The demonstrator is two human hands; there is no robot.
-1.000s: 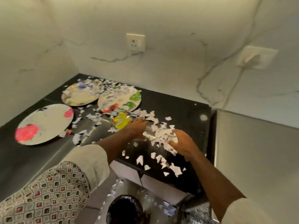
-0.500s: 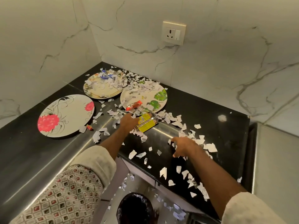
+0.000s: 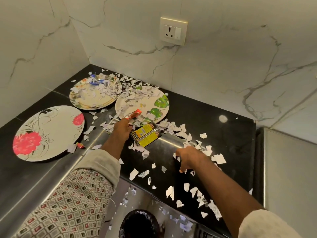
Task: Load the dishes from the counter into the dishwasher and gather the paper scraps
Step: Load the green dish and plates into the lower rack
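Paper scraps [image 3: 219,158] strewn over black counter [image 3: 231,138] and leaf-print plate [image 3: 161,103], several at front edge. Right hand [image 3: 190,158] fingers spread, tips down on scraps. Left hand [image 3: 122,128] at yellow packet [image 3: 145,136]; finger state cannot tell. Risk: careless sweep drives edge scraps onto floor

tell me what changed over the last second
The left hand left the scrap pile and reached back to the yellow packet by the leaf plate; whether it grips the packet is unclear. The right hand drew apart from it, fingers spread on the paper scraps. The leaf plate and the flower plate stayed put.
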